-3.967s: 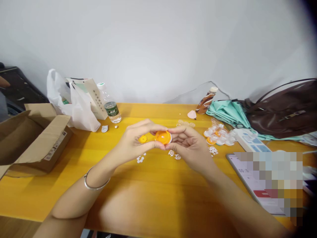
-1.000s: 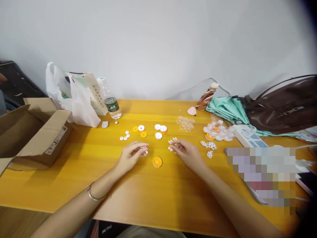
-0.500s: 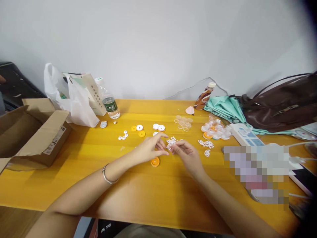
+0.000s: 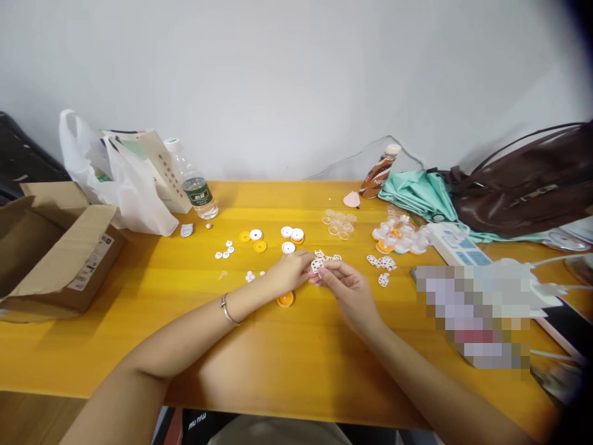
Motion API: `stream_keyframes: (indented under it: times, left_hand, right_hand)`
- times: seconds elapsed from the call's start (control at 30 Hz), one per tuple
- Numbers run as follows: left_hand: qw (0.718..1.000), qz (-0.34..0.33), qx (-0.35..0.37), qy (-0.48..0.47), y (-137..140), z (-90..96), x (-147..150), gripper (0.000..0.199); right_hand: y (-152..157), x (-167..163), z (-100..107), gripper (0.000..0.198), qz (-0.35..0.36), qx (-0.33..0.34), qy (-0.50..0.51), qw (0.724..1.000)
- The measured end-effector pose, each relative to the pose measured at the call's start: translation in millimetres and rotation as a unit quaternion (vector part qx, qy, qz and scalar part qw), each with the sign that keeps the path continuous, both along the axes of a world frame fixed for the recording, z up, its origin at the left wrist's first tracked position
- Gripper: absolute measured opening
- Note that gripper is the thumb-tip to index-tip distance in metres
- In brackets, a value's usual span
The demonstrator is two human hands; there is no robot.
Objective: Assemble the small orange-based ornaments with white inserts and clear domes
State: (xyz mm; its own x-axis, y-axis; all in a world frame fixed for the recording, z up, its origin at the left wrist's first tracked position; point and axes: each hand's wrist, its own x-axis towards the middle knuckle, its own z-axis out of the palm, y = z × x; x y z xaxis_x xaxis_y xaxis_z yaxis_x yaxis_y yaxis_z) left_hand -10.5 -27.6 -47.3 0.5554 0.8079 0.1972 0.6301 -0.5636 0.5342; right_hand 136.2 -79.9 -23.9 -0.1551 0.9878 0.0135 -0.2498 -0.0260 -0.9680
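Observation:
A small white perforated plastic piece [image 4: 317,266] is pinched between the thumb and fingers of my right hand [image 4: 348,289]. From the other side my left hand [image 4: 293,272], a bracelet on its wrist, closes on the same piece, its fingertips partly hidden. More white perforated pieces [image 4: 333,258] lie just behind my hands, and others [image 4: 382,262] lie to the right. An orange round part [image 4: 286,300] rests on the table below my left hand. Beyond it are white discs [image 4: 288,248] and yellow discs [image 4: 260,246].
Small white caps [image 4: 225,254] and clear rings [image 4: 339,224] lie on the table [image 4: 259,364]. A pile of clear-and-orange parts [image 4: 401,238] sits right. A cardboard box [image 4: 88,259], plastic bag [image 4: 134,198] and water bottle [image 4: 199,193] stand left; a brown bottle [image 4: 380,173] and bag [image 4: 519,185] stand back right.
My left hand, spread open before, has moved in and closed its fingers at the white piece. The piece in my right hand now faces the camera. The view has shifted slightly.

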Motion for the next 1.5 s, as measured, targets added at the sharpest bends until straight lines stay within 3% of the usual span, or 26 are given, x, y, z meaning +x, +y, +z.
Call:
stream_keyframes:
  times: [0.1,0.2,0.3,0.47,0.57,0.73,1.0,1.23,1.5]
  left_hand:
    - [0.991,0.019,-0.06,-0.115,-11,16.0,-22,0.009]
    - [0.957,0.029,-0.133,-0.257,-31,29.3,-45,0.02]
    - [0.934,0.029,-0.138,-0.328,-51,33.1,-57,0.022]
    - [0.953,-0.015,-0.023,-0.302,-62,20.5,-54,0.018]
    - [0.957,-0.013,0.0,-0.29,-59,13.0,-51,0.021]
    - [0.96,-0.028,-0.007,-0.278,-61,10.3,-51,0.018]
    - [0.966,0.005,-0.007,-0.257,-63,4.9,-53,0.016]
    - [0.971,-0.015,0.013,-0.24,-65,2.9,-52,0.016]
    - [0.956,0.053,-0.098,-0.27,-68,5.3,-49,0.017]
  right_hand:
    - [1,1,-4,0.017,-0.002,-0.005,-0.018,1.0]
    - [3,1,-8,0.018,0.004,-0.018,-0.041,0.999]
    - [2,-1,-12,0.019,0.051,-0.053,-0.047,0.996]
    - [-1,-5,-16,0.021,0.164,-0.105,-0.012,0.981]
    - [-3,-6,-18,0.022,0.194,-0.117,0.004,0.974]
    - [-5,-5,-21,0.02,0.218,-0.117,0.005,0.969]
    - [-4,-4,-20,0.02,0.217,-0.117,-0.005,0.969]
    - [-6,-8,-16,0.015,0.199,-0.104,-0.071,0.972]
    - [-9,-8,-11,0.018,0.167,-0.044,-0.094,0.98]
